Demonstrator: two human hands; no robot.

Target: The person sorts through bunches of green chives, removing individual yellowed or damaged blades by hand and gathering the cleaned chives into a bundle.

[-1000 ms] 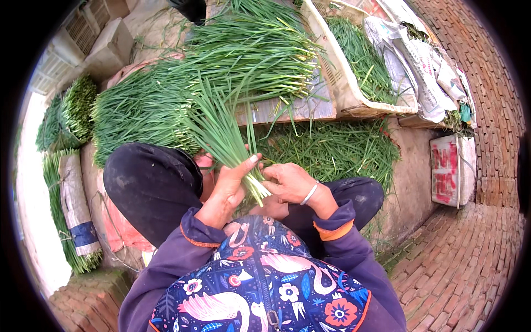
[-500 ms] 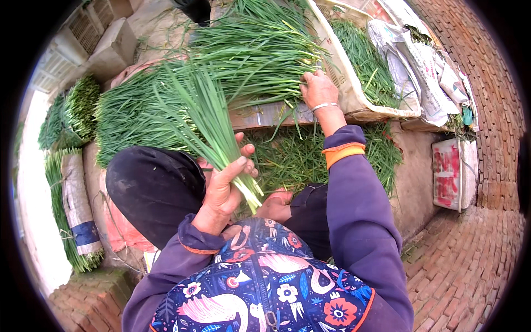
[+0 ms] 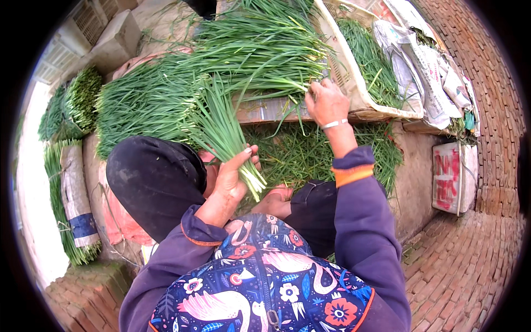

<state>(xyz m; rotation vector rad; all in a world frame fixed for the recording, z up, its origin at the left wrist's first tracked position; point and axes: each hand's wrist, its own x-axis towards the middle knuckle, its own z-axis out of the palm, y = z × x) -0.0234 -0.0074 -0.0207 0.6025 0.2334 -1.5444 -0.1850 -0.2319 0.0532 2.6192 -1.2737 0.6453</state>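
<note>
Bricks pave the ground along the right side, curving toward the rim of the view. A person in a flamingo-patterned apron, purple sleeves and dark trousers sits low with knees spread. Ahead, a broad pile of long green leaves covers most of a low table, the pale ends toward the right. A second pile lies to its left, beyond the bent left knee. A pale plastic crate with more greens stands against the right of the table, with whitish sacks beside it. Loose leaves litter the ground below the table's near edge. Farther right stands a white box with red marks; at the far left lies a bundle partly wrapped in a pale cloth with a blue band.

The smaller bunch is over the person's lap, clamped near its white ends in the left hand, its leaf tips reaching over the left pile. The right hand, a pale bracelet at its wrist, has its fingers pinched together on a few stalks at the table's right edge.
</note>
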